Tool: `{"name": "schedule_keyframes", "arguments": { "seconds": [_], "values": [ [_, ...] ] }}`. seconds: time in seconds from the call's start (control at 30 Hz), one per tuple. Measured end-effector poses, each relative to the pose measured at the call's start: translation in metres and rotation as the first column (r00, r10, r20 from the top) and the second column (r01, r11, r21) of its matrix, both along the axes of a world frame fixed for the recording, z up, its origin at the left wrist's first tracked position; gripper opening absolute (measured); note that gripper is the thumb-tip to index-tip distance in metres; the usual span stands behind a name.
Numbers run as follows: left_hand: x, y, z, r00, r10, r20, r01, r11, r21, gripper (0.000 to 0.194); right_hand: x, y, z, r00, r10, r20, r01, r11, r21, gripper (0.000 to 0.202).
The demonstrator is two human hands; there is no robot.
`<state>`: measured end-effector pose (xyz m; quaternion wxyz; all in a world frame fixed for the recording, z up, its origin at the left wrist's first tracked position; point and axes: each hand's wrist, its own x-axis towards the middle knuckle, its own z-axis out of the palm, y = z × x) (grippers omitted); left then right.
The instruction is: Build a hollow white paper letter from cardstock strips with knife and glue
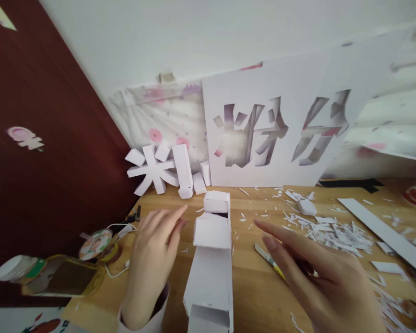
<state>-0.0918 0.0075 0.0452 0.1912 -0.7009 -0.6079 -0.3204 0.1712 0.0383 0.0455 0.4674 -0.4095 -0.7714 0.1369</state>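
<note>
A long white box-like piece made of folded card or foam board (208,273) stands in the middle of the wooden table, with open gaps along its length. My left hand (156,254) hovers just left of it, fingers stretched to the right and thumb apart, holding nothing visible. On the other side, my right hand (319,273) points toward the piece with index finger and thumb extended and slightly apart; its other fingers are curled. A utility knife (269,260) with a yellow handle lies by the right thumb, partly hidden by the hand. Neither hand touches the white piece.
White three-dimensional character parts (152,171) stand at the back left. A white board (249,173) with cut-out characters leans against the wall. Paper scraps (336,236) and a long white strip (384,233) lie at right. A bottle (62,276) and a round-lidded jar (96,245) sit left.
</note>
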Motion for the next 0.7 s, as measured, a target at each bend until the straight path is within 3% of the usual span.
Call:
{"name": "schedule_keyframes", "arguments": {
  "seconds": [0.1, 0.17, 0.23, 0.3, 0.33, 0.37, 0.4, 0.43, 0.5, 0.57, 0.63, 0.7],
  "values": [
    [0.006, 0.005, 0.004, 0.986, -0.043, 0.161, 0.043, 0.999, 0.001, 0.015, 0.004, 0.002, -0.003, 0.999, -0.009, 0.048, 0.008, 1.0, 0.027, 0.022],
    [0.011, 0.005, 0.006, 0.89, -0.075, 0.449, 0.054, 0.997, 0.059, 0.012, 0.008, 0.002, -0.004, 0.998, -0.024, 0.059, 0.022, 0.999, 0.041, 0.022],
    [0.016, 0.002, 0.008, 0.637, -0.148, 0.756, 0.068, 0.988, 0.136, 0.011, 0.011, 0.003, -0.005, 0.997, -0.03, 0.069, 0.026, 0.998, 0.056, 0.023],
    [0.018, -0.003, 0.012, 0.369, -0.223, 0.902, 0.177, 0.97, 0.167, 0.018, 0.013, 0.003, -0.006, 0.996, -0.023, 0.081, 0.018, 0.998, 0.065, 0.023],
    [0.016, -0.007, 0.015, 0.302, -0.243, 0.922, 0.266, 0.95, 0.163, 0.021, 0.013, 0.003, -0.007, 0.996, -0.014, 0.088, 0.008, 0.998, 0.066, 0.023],
    [0.013, -0.01, 0.017, 0.304, -0.238, 0.923, 0.356, 0.927, 0.121, 0.023, 0.013, 0.004, -0.007, 0.996, -0.003, 0.094, -0.003, 0.998, 0.065, 0.023],
    [0.008, -0.015, 0.02, 0.376, -0.216, 0.901, 0.426, 0.904, 0.039, 0.023, 0.013, 0.004, -0.008, 0.996, 0.002, 0.09, -0.008, 0.998, 0.064, 0.023],
    [0.003, -0.019, 0.023, 0.496, -0.19, 0.847, 0.462, 0.884, -0.072, 0.024, 0.012, 0.003, -0.01, 0.997, -0.004, 0.075, -0.001, 0.998, 0.065, 0.023],
    [-0.009, -0.025, 0.027, 0.751, -0.162, 0.641, 0.419, 0.867, -0.271, 0.027, 0.01, 0.002, -0.014, 0.999, -0.03, 0.029, 0.028, 0.998, 0.059, 0.023],
    [-0.016, -0.024, 0.026, 0.908, -0.137, 0.397, 0.278, 0.905, -0.323, 0.029, 0.008, 0.0, -0.019, 0.998, -0.065, -0.014, 0.065, 0.997, 0.047, 0.025],
    [-0.017, -0.016, 0.021, 0.952, -0.073, 0.297, 0.136, 0.97, -0.2, 0.022, 0.009, -0.001, -0.022, 0.997, -0.078, -0.028, 0.079, 0.996, 0.041, 0.027],
    [-0.01, -0.003, 0.016, 0.933, -0.016, 0.36, 0.035, 0.998, -0.046, 0.016, 0.013, 0.0, -0.024, 0.997, -0.071, -0.001, 0.071, 0.996, 0.05, 0.027]
  ]
}}
